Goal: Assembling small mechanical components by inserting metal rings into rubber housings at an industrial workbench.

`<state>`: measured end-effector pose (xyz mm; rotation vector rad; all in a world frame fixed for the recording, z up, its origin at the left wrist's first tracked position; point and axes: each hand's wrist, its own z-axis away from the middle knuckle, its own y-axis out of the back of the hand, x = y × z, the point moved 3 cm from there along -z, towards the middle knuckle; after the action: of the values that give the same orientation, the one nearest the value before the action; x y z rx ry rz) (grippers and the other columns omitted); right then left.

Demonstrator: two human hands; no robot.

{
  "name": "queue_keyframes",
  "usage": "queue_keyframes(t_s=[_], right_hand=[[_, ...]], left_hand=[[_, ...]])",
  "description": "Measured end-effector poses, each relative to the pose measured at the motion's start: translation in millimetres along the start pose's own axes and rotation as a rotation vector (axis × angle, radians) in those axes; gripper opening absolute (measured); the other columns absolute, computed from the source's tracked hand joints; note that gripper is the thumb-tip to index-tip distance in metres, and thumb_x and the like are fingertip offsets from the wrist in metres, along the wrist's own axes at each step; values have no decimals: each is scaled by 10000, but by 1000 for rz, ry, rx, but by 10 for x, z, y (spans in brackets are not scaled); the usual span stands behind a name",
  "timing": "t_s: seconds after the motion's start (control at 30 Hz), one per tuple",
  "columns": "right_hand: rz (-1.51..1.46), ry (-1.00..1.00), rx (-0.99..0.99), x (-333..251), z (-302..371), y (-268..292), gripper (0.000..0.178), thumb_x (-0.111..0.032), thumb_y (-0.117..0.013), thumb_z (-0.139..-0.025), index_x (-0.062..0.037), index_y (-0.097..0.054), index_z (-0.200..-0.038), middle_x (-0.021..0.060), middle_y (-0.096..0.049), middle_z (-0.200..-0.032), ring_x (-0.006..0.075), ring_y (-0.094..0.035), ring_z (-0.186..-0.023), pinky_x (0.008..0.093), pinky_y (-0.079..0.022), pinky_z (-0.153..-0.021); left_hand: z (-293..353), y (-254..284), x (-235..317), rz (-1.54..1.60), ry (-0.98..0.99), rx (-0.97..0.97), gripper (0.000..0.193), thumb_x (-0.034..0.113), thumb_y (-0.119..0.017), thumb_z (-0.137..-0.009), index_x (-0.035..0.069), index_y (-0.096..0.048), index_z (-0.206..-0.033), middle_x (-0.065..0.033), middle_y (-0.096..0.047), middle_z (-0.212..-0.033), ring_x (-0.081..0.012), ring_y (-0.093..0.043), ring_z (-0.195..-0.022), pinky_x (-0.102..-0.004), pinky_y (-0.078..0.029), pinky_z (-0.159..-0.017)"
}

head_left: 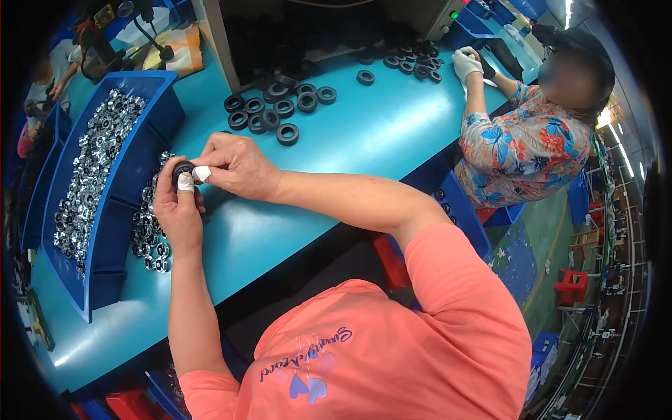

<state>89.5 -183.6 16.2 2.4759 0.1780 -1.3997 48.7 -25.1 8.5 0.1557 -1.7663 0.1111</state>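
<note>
Between my two hands is a black ring (183,169), held above the turquoise table beside a pile of shiny metal rings (148,234). My left hand (179,210) grips it from the near side, its thumb wrapped in white tape. From the right, my right hand (241,166) pinches the ring's edge; white tape covers that thumb too. Fingers hide much of the ring, so I cannot tell whether a metal piece sits inside it. Several thick black rings (288,134) lie loosely grouped on the table beyond my right hand.
A blue bin (112,245) full of small metal rings (98,168) stands at the left. More black rings (421,71) lie farther back, by a dark-fronted machine housing (329,31). At the right, a person in a floral shirt (525,150) works with gloved hands (467,64).
</note>
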Motion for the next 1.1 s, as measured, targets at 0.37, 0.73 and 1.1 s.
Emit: queue_keyframes(t_s=[0.37, 0.73, 1.1], right_hand=[[-377, -225, -122, 61, -48, -5, 252, -65, -662, -906, -31, -762, -1135, 58, -639, -980, 92, -646, -687, 221, -561, -592], [-452, -410, -136, 134, -79, -40, 263, -136, -705, -919, 3, -731, -1141, 71, -733, -916, 110, -692, -750, 244, -568, -577], [-416, -355, -115, 75, -68, 46, 190, -140, -741, -896, 3, -760, -1020, 53, -713, -806, 93, -658, -640, 233, -558, -558]], left_hand=[[-76, 65, -115, 91, -10, -74, 245, 132, -575, -1036, 67, -605, -1271, -15, -618, -960, -41, -528, -678, -179, -410, -484], [-70, -23, -88, 104, 7, -33, 259, 164, -548, -1056, 68, -611, -1288, 13, -611, -907, -18, -463, -624, -187, -398, -502], [-43, -7, -58, -31, -58, -56, 277, 120, -545, -1051, 64, -625, -1310, -7, -619, -857, -12, -487, -617, -175, -376, -478]])
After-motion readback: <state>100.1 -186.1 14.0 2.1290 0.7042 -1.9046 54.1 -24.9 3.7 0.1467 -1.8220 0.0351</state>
